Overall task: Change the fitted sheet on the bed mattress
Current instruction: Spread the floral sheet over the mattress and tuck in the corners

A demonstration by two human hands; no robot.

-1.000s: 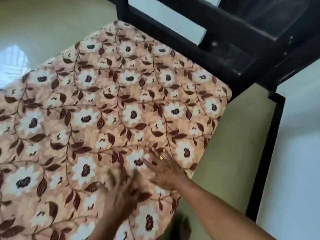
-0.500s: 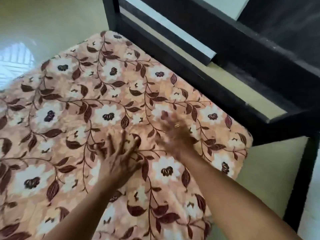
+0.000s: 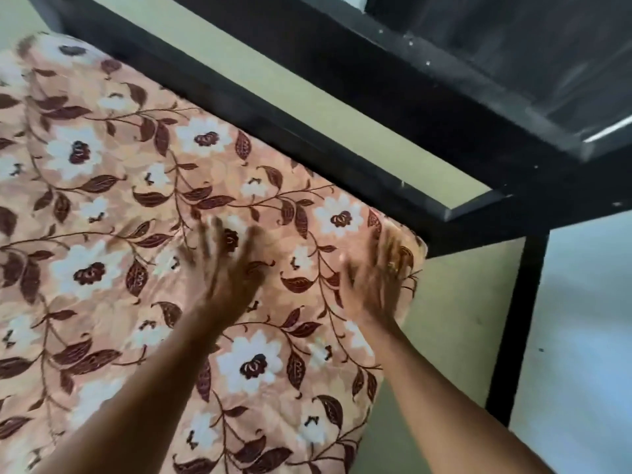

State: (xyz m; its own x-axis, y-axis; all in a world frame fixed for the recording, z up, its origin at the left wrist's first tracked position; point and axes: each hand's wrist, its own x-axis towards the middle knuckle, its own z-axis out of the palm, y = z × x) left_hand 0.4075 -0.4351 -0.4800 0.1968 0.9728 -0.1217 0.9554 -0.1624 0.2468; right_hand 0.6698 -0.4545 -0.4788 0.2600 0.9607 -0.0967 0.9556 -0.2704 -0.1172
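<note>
Head view: two hands are seen, both blurred. The left hand (image 3: 224, 268) is laid flat, fingers spread, on the one floral sheet (image 3: 102, 206); nothing is gripped. The right hand (image 3: 376, 278) is likewise spread open, pressed near the sheet's far corner. Both forearms are stretched forward. One black frame (image 3: 307, 147) is seen just beside the sheet.

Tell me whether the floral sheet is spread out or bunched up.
Spread: the floral sheet lies flat with few wrinkles; the left hand and right hand rest on it.
</note>
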